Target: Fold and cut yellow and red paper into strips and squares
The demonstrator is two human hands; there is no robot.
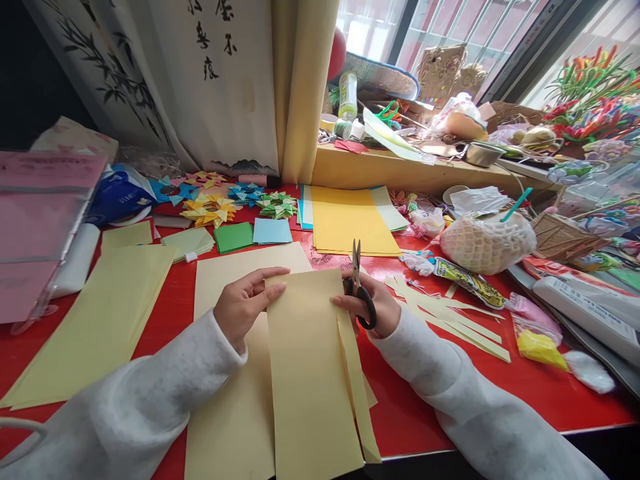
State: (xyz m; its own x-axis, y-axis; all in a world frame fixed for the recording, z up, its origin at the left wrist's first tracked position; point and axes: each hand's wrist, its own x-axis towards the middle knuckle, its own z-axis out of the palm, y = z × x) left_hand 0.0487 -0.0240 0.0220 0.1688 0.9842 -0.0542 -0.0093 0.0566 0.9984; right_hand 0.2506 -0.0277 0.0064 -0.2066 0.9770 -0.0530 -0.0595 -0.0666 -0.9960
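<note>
My left hand (249,303) pinches the upper left edge of a folded sheet of pale yellow paper (313,360), thumb on its face. At the upper right edge my right hand (367,303) holds a pair of scissors (357,283) with black handles, blades pointing up and away from me. The thumb of that hand also rests on the paper. Along the right side a narrow flap stands partly apart from the sheet. Beneath lies a larger pale yellow sheet (227,413) on the red table (410,407).
Stacked yellow sheets (110,300) lie at left. Behind are green cards (234,237), blue cards (273,231), folded paper stars (213,208) and orange-yellow paper (353,217). Cut strips (455,320) lie to the right, near a net-covered coconut (487,243). A cluttered windowsill (380,163) rises behind.
</note>
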